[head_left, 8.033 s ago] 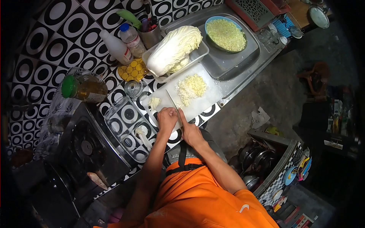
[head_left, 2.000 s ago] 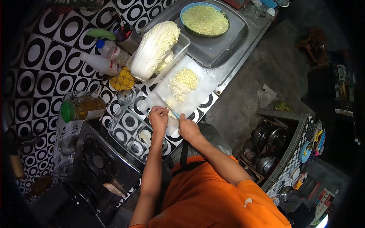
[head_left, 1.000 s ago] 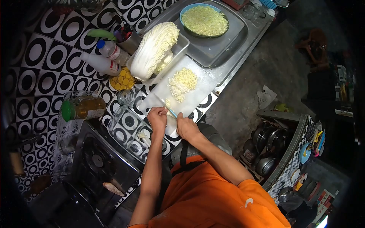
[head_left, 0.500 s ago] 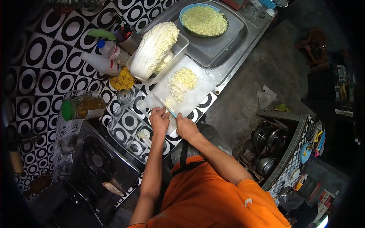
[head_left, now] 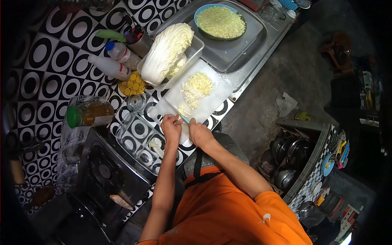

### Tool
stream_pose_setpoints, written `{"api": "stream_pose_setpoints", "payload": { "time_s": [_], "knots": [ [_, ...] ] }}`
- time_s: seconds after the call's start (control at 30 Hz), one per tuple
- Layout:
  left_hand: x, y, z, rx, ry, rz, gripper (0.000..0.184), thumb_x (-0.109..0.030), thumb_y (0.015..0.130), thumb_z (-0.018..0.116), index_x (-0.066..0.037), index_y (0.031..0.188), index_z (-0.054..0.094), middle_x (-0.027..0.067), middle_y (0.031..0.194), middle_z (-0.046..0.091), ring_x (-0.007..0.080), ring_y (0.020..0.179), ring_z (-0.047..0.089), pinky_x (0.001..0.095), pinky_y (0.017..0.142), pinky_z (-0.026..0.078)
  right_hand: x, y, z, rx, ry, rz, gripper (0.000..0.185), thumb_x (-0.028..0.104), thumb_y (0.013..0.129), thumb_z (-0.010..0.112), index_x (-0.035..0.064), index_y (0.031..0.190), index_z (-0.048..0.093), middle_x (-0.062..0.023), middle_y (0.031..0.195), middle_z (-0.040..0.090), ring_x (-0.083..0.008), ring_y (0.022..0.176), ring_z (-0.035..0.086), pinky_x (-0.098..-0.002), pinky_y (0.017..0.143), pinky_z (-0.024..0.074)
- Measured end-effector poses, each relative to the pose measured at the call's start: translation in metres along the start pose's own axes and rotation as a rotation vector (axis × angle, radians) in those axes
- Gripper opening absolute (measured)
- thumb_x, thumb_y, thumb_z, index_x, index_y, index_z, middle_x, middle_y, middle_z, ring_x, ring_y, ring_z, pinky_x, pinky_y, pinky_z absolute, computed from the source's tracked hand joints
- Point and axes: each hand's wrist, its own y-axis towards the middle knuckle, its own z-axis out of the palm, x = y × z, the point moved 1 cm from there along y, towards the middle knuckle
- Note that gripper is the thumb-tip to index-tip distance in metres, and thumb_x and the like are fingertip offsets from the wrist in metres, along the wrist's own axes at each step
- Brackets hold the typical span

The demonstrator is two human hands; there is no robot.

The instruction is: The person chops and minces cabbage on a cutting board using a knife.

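Observation:
My right hand (head_left: 201, 134) is wrapped round the blue handle of a knife (head_left: 185, 119), whose blade reaches up and left over a white cutting board (head_left: 221, 87). Close beside the blade, my left hand (head_left: 171, 128) has its fingers bent and pinched on a small pale piece of cabbage, mostly hidden by the fingertips. A few cut bits (head_left: 182, 109) lie just beyond the knife. Farther up the board sits a heap of finely chopped cabbage (head_left: 197, 88). A large napa cabbage (head_left: 168, 53) leans in a clear plastic container (head_left: 199, 47) behind the board.
A round bowl of chopped cabbage (head_left: 221, 22) rests on a grey tray (head_left: 234, 57) at the sink. Left stand bottles (head_left: 108, 67), a green-lidded jar (head_left: 90, 114) and a glass jar (head_left: 135, 103). A clear lidded box (head_left: 141, 141) and a gas stove (head_left: 108, 171) are nearer me.
The knife and both hands have shifted very slightly at the same spot on the board. A little more cut material shows by the blade. The whole view has moved marginally.

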Motion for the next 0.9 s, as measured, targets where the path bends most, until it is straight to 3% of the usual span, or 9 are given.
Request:
{"api": "stream_pose_setpoints", "payload": {
  "time_s": [0.13,0.43,0.57,0.73,0.9],
  "knots": [
    [0.005,0.002,0.001,-0.031,-0.1,-0.114,0.022,0.001,0.064,0.074,0.004,0.085,0.069,0.0124,0.087,0.065,0.0173,0.067,0.061,0.0251,0.063,0.048,-0.018,-0.025,0.017,0.089,0.024,0.104,0.022,0.008,0.08,0.05,-0.0045,0.095,0.04,-0.0319,0.078,0.06,-0.0456,0.078,0.061,-0.0502,0.069,0.0504],
    [0.007,0.003,0.001,-0.01,-0.099,-0.136,0.016,0.001,0.065,0.074,0.004,0.08,0.069,0.0126,0.084,0.065,0.0187,0.068,0.062,0.0264,0.063,0.049,-0.001,-0.003,0.004,0.014,0.033,0.002,0.016,0.003,0.079,0.049,-0.0059,0.091,0.044,-0.0314,0.08,0.06,-0.0457,0.081,0.061,-0.0494,0.071,0.0503],
    [0.007,0.003,0.001,-0.023,-0.104,-0.119,0.015,0.001,0.065,0.074,0.004,0.079,0.069,0.0126,0.084,0.065,0.0192,0.067,0.062,0.0267,0.063,0.049,-0.022,-0.024,0.021,0.108,0.066,0.151,0.023,0.008,0.079,0.054,-0.0052,0.092,0.041,-0.0338,0.081,0.059,-0.0483,0.081,0.059,-0.0513,0.072,0.0491],
    [0.002,0.004,-0.002,-0.007,-0.057,-0.08,0.013,0.002,0.066,0.072,0.003,0.079,0.069,0.013,0.083,0.065,0.0197,0.068,0.063,0.0269,0.064,0.049,-0.004,0.008,0.011,0.044,0.029,0.055,0.02,0.006,0.079,0.05,-0.0043,0.093,0.041,-0.0331,0.081,0.059,-0.0483,0.08,0.059,-0.0518,0.07,0.0487],
    [0.009,0.004,0.002,-0.019,-0.041,-0.057,0.013,0.002,0.067,0.071,0.003,0.08,0.069,0.0134,0.083,0.065,0.021,0.069,0.063,0.0276,0.066,0.049,-0.006,-0.018,0.011,0.098,-0.005,0.063,0.019,0.004,0.08,0.048,-0.0045,0.096,0.042,-0.0307,0.08,0.061,-0.0459,0.081,0.061,-0.0506,0.071,0.05]
  ]
}}
